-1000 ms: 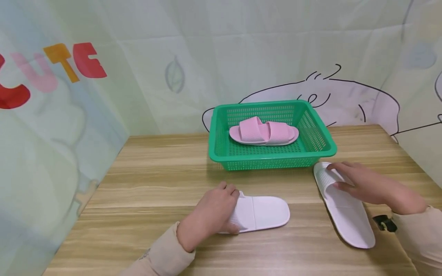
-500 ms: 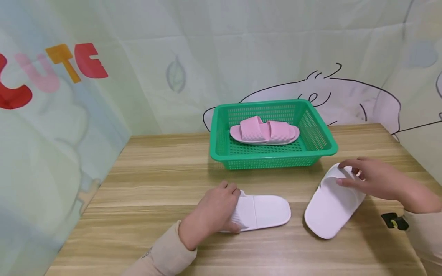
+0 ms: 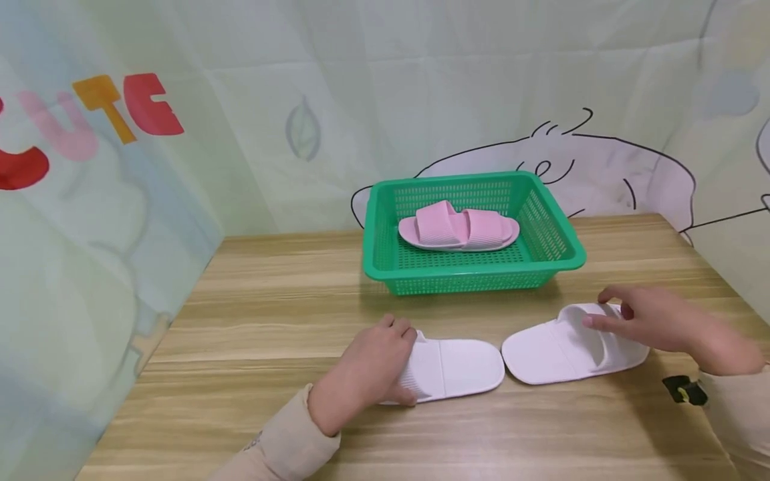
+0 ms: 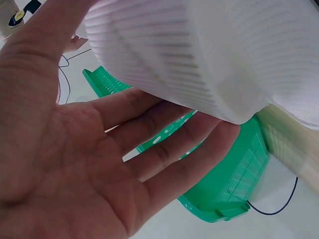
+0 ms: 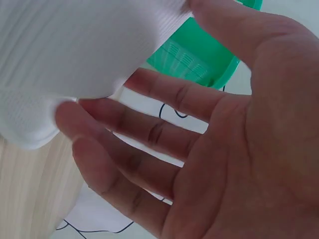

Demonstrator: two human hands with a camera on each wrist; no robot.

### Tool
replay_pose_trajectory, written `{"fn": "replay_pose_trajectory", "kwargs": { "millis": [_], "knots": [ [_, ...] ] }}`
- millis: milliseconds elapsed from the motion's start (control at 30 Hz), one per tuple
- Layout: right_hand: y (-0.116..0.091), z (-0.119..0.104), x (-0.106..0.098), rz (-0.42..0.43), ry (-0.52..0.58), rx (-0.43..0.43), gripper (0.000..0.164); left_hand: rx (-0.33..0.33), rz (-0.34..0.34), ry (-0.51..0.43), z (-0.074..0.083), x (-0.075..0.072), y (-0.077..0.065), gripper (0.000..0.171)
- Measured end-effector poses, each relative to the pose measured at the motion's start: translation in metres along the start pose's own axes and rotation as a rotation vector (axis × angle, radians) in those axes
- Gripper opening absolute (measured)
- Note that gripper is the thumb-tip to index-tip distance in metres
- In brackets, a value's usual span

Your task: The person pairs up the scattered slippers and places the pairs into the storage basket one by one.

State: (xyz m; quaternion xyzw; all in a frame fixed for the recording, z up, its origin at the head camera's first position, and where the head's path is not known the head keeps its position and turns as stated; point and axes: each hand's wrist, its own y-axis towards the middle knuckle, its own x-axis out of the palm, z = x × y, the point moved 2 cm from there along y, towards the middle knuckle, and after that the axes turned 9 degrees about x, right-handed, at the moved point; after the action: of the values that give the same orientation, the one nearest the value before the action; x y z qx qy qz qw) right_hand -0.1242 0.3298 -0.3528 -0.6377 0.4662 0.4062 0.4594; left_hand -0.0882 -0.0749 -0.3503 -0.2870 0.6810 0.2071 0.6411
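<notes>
The step in hand seemed to be bringing the left white slipper [image 3: 472,367] and the right white slipper [image 3: 538,354] into one line, heel to heel, on the table [image 3: 271,300] in front of the green basket [image 3: 475,272]. Their toes pointed outward and the heels met or lay just beside each other; the head view could not settle which. Doing it well called for a steady left slipper as the reference, with the right one turned a little, since its toe end angled slightly away toward the basket. A light hold seemed wise: squeezing could have buckled the soft-looking straps, and a hard push could have ridden one heel over the other. The left hand [image 3: 373,364] arched across the left slipper's ribbed strap [image 4: 149,40], thumb on the near side and fingers on the far side, clamped loosely on it. The right hand [image 3: 652,319] held the other strap [image 5: 84,45] between thumb and fingertips, its fingers partly bent and spread; how firmly it pressed could not be told. Beyond both hands, the pink slippers [image 3: 436,225] lay inside the basket.
</notes>
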Motion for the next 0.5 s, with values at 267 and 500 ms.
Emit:
{"fn": "replay_pose_trajectory", "kwargs": {
  "millis": [267, 500],
  "knots": [
    [-0.006, 0.006, 0.008, 0.019, 0.055, -0.154, 0.114, -0.001, 0.013, -0.002, -0.001, 0.0, -0.001, 0.085],
    [-0.005, 0.005, 0.023, 0.065, 0.056, -0.27, 0.112, 0.003, 0.013, -0.002, 0.0, 0.0, 0.0, 0.085]
  ]
}}
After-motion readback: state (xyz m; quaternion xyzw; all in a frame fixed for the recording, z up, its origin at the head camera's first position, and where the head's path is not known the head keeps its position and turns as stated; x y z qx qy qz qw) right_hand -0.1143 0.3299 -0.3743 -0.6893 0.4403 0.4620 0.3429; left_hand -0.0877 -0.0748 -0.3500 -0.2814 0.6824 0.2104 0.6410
